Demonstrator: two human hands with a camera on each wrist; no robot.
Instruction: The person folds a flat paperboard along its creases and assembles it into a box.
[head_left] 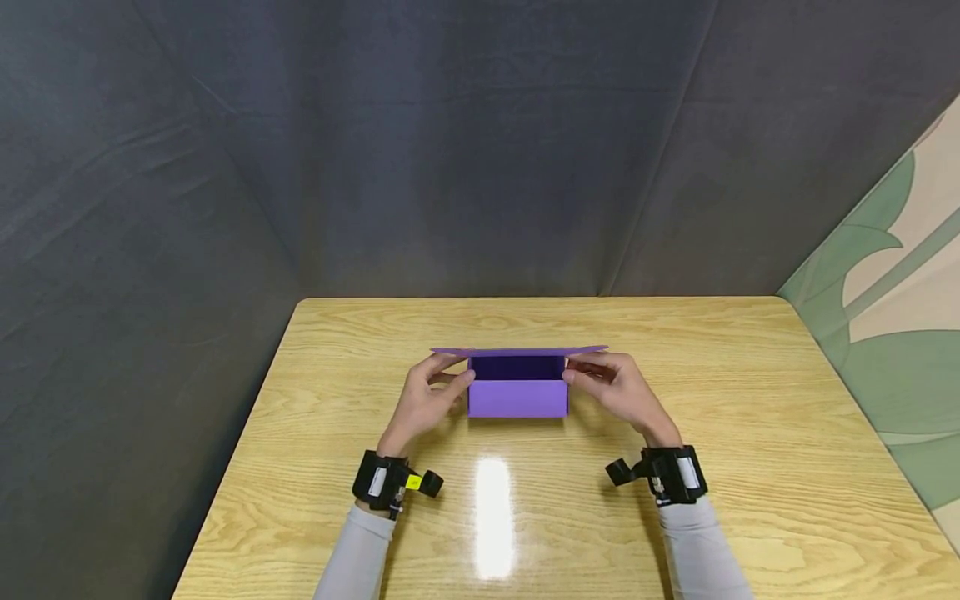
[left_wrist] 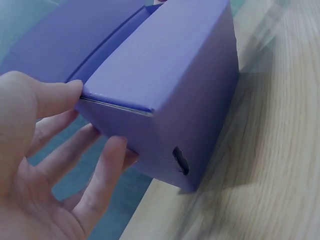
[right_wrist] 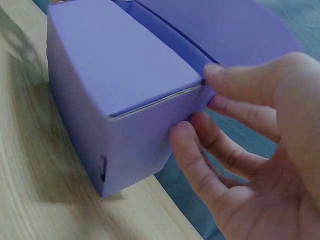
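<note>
A purple cardboard box (head_left: 517, 399) sits near the middle of the table, and its dark inside shows below the raised lid (head_left: 519, 352). The lid's ends reach out past both side walls. At the box's left end my left hand (head_left: 427, 400) holds it, thumb on the upper corner and other fingers along the side wall (left_wrist: 117, 120). My right hand (head_left: 618, 392) grips the right end in the same way, its thumb at the top corner and fingertips against the side (right_wrist: 150, 145). Some fingertips are hidden behind the lid and box. A small slot (left_wrist: 180, 161) shows low on one face.
The box stands on a light wooden table (head_left: 300, 500) with a bright reflection (head_left: 493, 517) in front of it. Dark cloth (head_left: 465, 150) hangs behind the table and on the left. Leaf-patterned fabric (head_left: 892, 333) lies beyond the right edge.
</note>
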